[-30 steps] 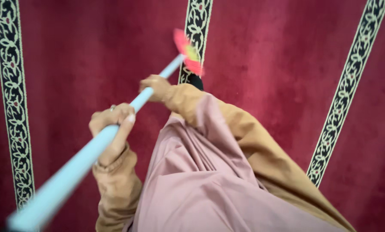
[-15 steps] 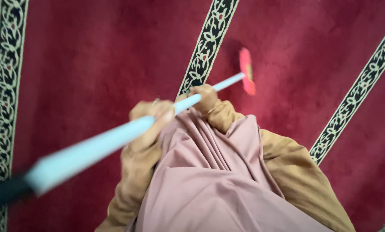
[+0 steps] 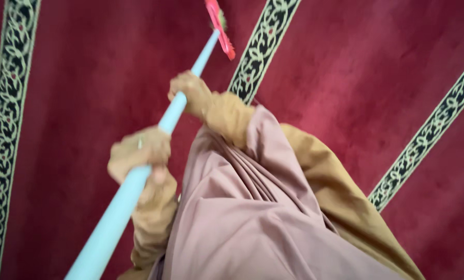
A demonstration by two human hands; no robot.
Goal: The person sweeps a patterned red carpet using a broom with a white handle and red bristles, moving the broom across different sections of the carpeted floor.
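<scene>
A broom with a light blue handle (image 3: 113,217) and a red head (image 3: 220,28) stretches from the bottom left up to the top centre. My left hand (image 3: 137,154), with a ring on one finger, grips the handle at its middle. My right hand (image 3: 190,94) grips the handle further down, closer to the head. Both arms wear mustard-brown sleeves (image 3: 226,115). The broom head rests on the red carpet (image 3: 102,78), next to a patterned stripe (image 3: 255,52). A pink garment (image 3: 242,218) hangs over my body and fills the lower centre.
The red carpet covers the whole floor in view. Dark stripes with a cream leaf pattern cross it at the left edge (image 3: 8,129) and at the right (image 3: 423,150).
The broom head has swung from the right of the middle stripe to the upper left, now further from my body. My hands have moved apart along the handle.
</scene>
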